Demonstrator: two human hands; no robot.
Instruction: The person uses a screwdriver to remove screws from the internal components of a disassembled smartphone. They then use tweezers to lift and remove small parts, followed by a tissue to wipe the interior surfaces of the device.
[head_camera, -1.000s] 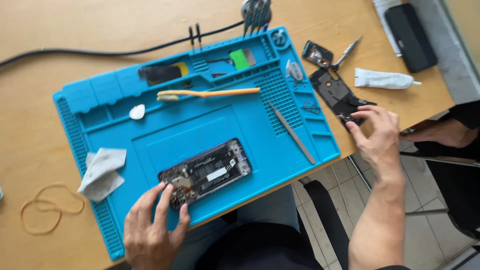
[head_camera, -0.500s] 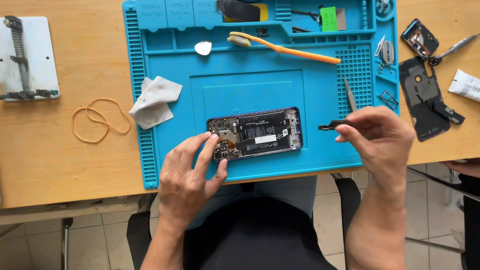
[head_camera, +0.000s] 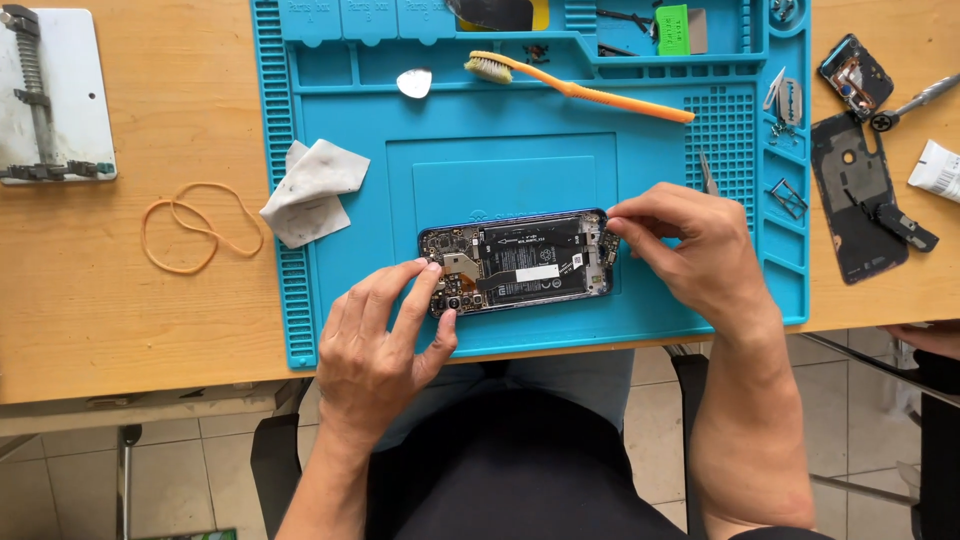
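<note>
— On the blue repair mat (head_camera: 350, 130), at its front middle, what is being worked on?

— An opened phone (head_camera: 518, 262). Its left end is steadied by the left hand (head_camera: 385, 345); its right end is pinched by the right hand (head_camera: 690, 250).

— Handling?

— Judged light, stiff and fragile; best gripped by its edges. Anything between the right fingertips is hidden.

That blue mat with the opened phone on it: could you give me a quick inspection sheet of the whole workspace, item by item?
Surface: blue silicone work mat on a wooden desk.
Job's things: opened black phone, back removed, lying flat on the mat.
Clutter: orange toothbrush, crumpled white cloth, tan rubber band, black back cover, white tube.
Grips: left hand touches the phone's left end; right hand pinches at its right end.
Cables: nothing seen.
Surroundings: tiled floor.
</note>
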